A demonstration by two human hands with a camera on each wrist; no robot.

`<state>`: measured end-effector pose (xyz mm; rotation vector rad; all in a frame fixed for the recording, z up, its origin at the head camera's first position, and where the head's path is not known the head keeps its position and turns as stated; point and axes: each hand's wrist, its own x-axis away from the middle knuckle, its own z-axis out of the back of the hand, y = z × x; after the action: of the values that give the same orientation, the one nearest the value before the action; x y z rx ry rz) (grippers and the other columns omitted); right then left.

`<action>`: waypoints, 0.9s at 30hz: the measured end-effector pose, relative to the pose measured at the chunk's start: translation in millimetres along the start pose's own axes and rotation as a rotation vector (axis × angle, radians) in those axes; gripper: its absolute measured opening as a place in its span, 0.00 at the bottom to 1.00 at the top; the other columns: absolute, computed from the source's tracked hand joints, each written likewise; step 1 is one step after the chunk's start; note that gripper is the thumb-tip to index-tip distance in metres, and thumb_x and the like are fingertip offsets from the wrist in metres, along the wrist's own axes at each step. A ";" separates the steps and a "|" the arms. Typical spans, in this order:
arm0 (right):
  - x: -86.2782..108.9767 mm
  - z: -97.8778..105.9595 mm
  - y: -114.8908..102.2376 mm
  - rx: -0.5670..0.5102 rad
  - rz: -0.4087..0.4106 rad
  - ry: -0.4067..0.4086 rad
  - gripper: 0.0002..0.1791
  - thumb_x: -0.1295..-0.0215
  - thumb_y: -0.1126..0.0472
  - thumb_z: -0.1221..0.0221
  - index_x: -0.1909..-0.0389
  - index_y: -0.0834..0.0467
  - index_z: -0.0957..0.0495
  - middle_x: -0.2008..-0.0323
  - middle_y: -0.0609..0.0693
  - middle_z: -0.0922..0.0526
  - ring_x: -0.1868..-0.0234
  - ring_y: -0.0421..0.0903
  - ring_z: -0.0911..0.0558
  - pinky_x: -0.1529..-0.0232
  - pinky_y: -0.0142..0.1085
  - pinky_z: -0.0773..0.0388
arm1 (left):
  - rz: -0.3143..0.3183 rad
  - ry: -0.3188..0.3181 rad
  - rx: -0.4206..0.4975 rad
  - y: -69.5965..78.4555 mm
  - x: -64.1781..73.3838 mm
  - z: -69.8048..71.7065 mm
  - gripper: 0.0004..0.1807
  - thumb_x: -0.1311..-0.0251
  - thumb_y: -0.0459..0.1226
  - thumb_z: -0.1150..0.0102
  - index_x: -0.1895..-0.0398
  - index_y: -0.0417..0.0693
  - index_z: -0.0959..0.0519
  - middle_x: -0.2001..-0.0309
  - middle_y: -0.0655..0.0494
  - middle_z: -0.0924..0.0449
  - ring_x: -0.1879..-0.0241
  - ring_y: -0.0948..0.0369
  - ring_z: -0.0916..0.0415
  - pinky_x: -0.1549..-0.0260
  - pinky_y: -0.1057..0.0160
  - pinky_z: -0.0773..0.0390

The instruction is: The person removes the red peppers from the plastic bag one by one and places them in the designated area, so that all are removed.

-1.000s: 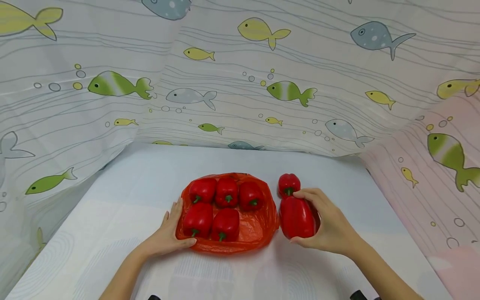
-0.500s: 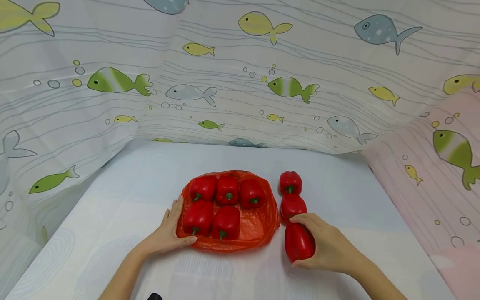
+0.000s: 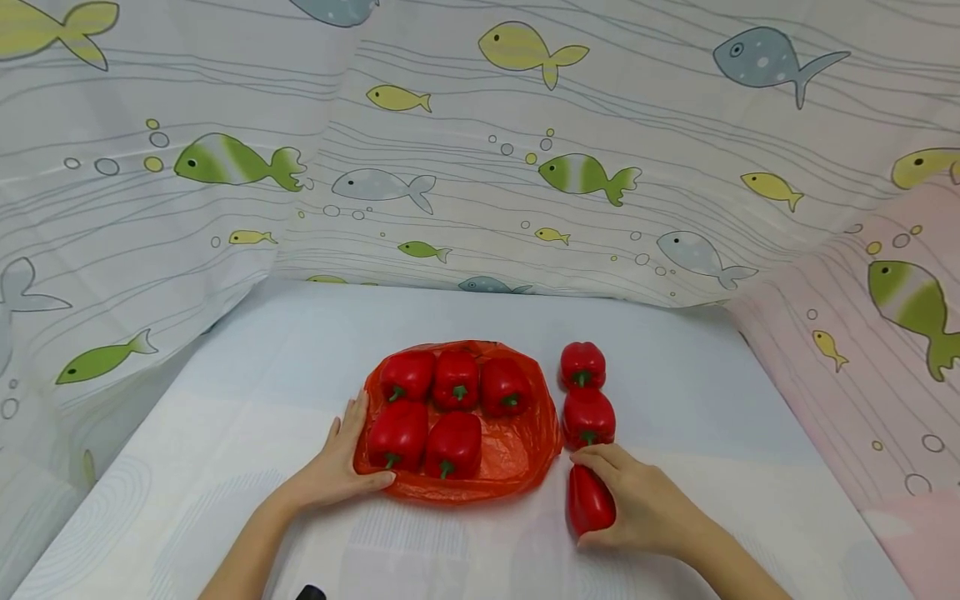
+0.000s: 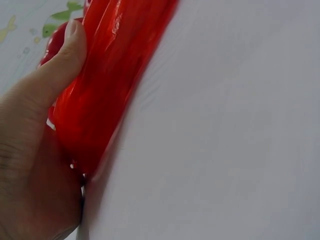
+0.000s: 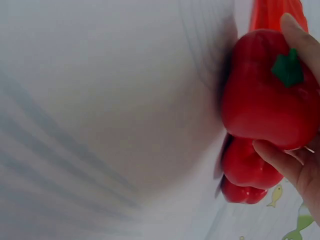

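Note:
A red-orange plastic bag (image 3: 517, 454) with a wide, folded-down mouth holds several red bell peppers (image 3: 453, 446) with green stems. My left hand (image 3: 337, 467) rests against its left side, fingers spread along the rim and thumb lying on the front edge; the left wrist view shows that thumb (image 4: 65, 62) over the bag's wall. To the right of the bag, my right hand (image 3: 645, 504) grips a red bell pepper (image 3: 589, 500) between thumb and fingers. The right wrist view shows this pepper's green stem (image 5: 288, 69) turned toward the camera.
Two more red bell peppers, a front one (image 3: 588, 415) and a rear one (image 3: 582, 364), stand in line behind the gripped pepper. A white table (image 3: 315, 333) lies under everything. Fish-patterned curtains (image 3: 465, 183) hang behind and at both sides.
The right hand has brought its pepper nearer the person, in front of the two-pepper line, uncovering the middle pepper, and shifted slightly left. The left hand stays at the bag.

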<state>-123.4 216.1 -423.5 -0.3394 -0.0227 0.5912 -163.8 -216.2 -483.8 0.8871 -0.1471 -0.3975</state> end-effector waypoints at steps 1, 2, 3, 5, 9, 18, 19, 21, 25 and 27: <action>0.2 -1.2 0.4 0.012 0.003 0.001 0.50 0.63 0.33 0.27 0.39 0.54 0.28 0.44 0.45 0.28 0.50 0.44 0.23 0.61 0.41 0.17 | -0.004 0.002 0.001 0.1 -0.1 0.0 0.67 0.51 0.50 0.30 0.26 0.36 0.71 0.26 0.33 0.72 0.29 0.37 0.79 0.35 0.38 0.77; 0.4 -2.1 0.7 0.020 0.008 0.001 0.51 0.63 0.31 0.28 0.38 0.54 0.29 0.44 0.46 0.28 0.49 0.45 0.23 0.61 0.41 0.17 | -0.006 0.002 0.002 0.3 0.0 0.3 0.67 0.51 0.49 0.30 0.26 0.36 0.71 0.26 0.32 0.72 0.29 0.36 0.79 0.35 0.38 0.77; 0.6 -3.1 1.3 0.026 0.010 0.001 0.52 0.63 0.30 0.29 0.38 0.54 0.29 0.43 0.46 0.28 0.49 0.44 0.23 0.60 0.42 0.17 | -0.009 0.004 0.001 0.3 0.1 0.4 0.67 0.51 0.49 0.30 0.26 0.36 0.71 0.26 0.32 0.72 0.29 0.36 0.79 0.35 0.38 0.77; 0.8 -4.1 2.0 0.032 0.009 -0.002 0.53 0.63 0.28 0.31 0.37 0.54 0.30 0.43 0.46 0.29 0.49 0.44 0.23 0.59 0.42 0.18 | -0.013 0.005 0.001 0.4 0.1 0.6 0.67 0.51 0.49 0.30 0.26 0.36 0.71 0.26 0.32 0.72 0.29 0.36 0.79 0.35 0.38 0.77; 0.8 -3.5 2.1 0.009 -0.011 -0.021 0.53 0.64 0.29 0.30 0.35 0.52 0.31 0.42 0.45 0.30 0.49 0.45 0.24 0.59 0.43 0.17 | -0.011 0.003 0.000 -0.2 -0.1 0.6 0.67 0.51 0.49 0.29 0.26 0.36 0.71 0.26 0.33 0.72 0.29 0.36 0.79 0.35 0.38 0.77; 0.7 2.3 0.2 0.030 -0.035 0.009 0.52 0.66 0.29 0.29 0.37 0.47 0.30 0.42 0.43 0.29 0.48 0.43 0.25 0.62 0.41 0.17 | -0.007 0.000 0.004 -1.9 -0.4 0.0 0.67 0.50 0.50 0.30 0.26 0.36 0.72 0.26 0.33 0.73 0.29 0.37 0.79 0.35 0.40 0.78; 0.6 2.8 -0.1 0.035 -0.036 0.011 0.52 0.66 0.29 0.29 0.37 0.47 0.30 0.43 0.43 0.29 0.48 0.43 0.25 0.63 0.41 0.17 | -0.006 0.002 0.003 -2.0 -0.4 -0.1 0.67 0.50 0.50 0.30 0.26 0.36 0.72 0.26 0.33 0.73 0.29 0.37 0.79 0.35 0.40 0.78; 0.1 4.1 -1.1 0.041 -0.041 0.013 0.52 0.66 0.29 0.28 0.36 0.47 0.30 0.43 0.43 0.28 0.48 0.43 0.25 0.64 0.41 0.17 | 0.001 0.002 0.002 -1.5 -0.5 0.0 0.67 0.50 0.50 0.30 0.26 0.36 0.72 0.26 0.33 0.73 0.28 0.38 0.79 0.34 0.40 0.78; -1.0 8.4 -3.5 0.044 -0.050 0.029 0.52 0.66 0.30 0.28 0.36 0.47 0.30 0.43 0.43 0.28 0.48 0.43 0.25 0.64 0.40 0.17 | 0.012 -0.003 0.000 -1.2 -1.0 -0.1 0.67 0.50 0.50 0.30 0.26 0.37 0.72 0.25 0.35 0.73 0.28 0.39 0.79 0.34 0.41 0.78; -1.7 11.6 -4.5 0.034 -0.051 0.057 0.52 0.66 0.31 0.27 0.37 0.48 0.29 0.43 0.43 0.27 0.48 0.42 0.24 0.64 0.39 0.16 | 0.013 -0.004 0.000 -1.6 -0.9 -0.4 0.67 0.50 0.50 0.30 0.26 0.37 0.72 0.25 0.35 0.73 0.28 0.39 0.79 0.34 0.41 0.78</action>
<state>-123.7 215.2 -411.0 -0.3213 0.0336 0.5306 -165.0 -216.5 -485.3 0.8847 -0.1567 -0.3870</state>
